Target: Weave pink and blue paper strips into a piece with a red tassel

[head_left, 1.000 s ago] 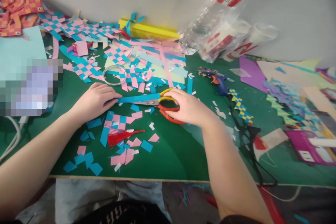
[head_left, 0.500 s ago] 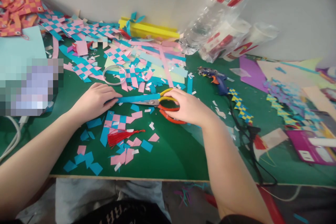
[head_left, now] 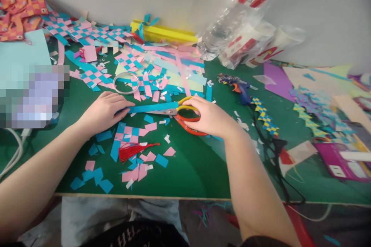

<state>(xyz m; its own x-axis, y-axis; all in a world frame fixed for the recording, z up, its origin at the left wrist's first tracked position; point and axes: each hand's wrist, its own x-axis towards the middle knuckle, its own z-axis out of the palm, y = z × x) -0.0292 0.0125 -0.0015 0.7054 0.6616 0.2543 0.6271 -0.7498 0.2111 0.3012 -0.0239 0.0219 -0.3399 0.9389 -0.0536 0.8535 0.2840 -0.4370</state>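
Head view: beyond the tassel point(head_left: 129, 152), a strip point(head_left: 156, 107) is pinched by fingers of the left hand point(head_left: 108, 109), scissors point(head_left: 171, 112) are gripped by those of the right hand point(head_left: 207, 115).

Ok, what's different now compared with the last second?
Only a slight shift: the right hand and the scissors it holds have slid a little to the right, and the near-scissors end of the blue strip with them. Nothing was taken up or let go. The left hand keeps the strip's other end; the red tassel lies as before.
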